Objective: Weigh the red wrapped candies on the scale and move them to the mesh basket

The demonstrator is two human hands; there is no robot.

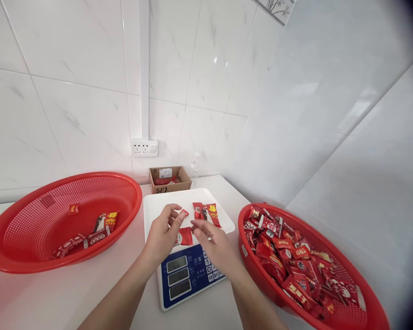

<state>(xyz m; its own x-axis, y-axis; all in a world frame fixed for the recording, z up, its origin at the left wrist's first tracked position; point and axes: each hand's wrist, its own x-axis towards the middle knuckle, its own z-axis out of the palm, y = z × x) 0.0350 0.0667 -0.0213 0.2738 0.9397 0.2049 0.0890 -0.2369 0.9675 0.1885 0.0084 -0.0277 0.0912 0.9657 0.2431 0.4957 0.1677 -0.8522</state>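
Note:
My left hand [162, 233] is over the pan of a white and blue digital scale [189, 197], pinching a small red-and-white wrapped candy [183, 212] between thumb and fingers. Just to the right, my right hand [215, 243] hovers above the front of the pan, its fingers loosely bent and apart, with nothing visible in them. A red candy packet [186, 236] lies on the pan between the two hands, partly covered by the left thumb. Behind the right hand, red and yellow candy packets [209, 213] rest on the pan.
On the left stands a red mesh basket [99, 176] with several packets. A fuller red basket [242, 238] heaped with wrapped candies sits at right. Behind the scale are a cardboard box [179, 187] and a clear plastic bottle [194, 165], close to the tiled wall.

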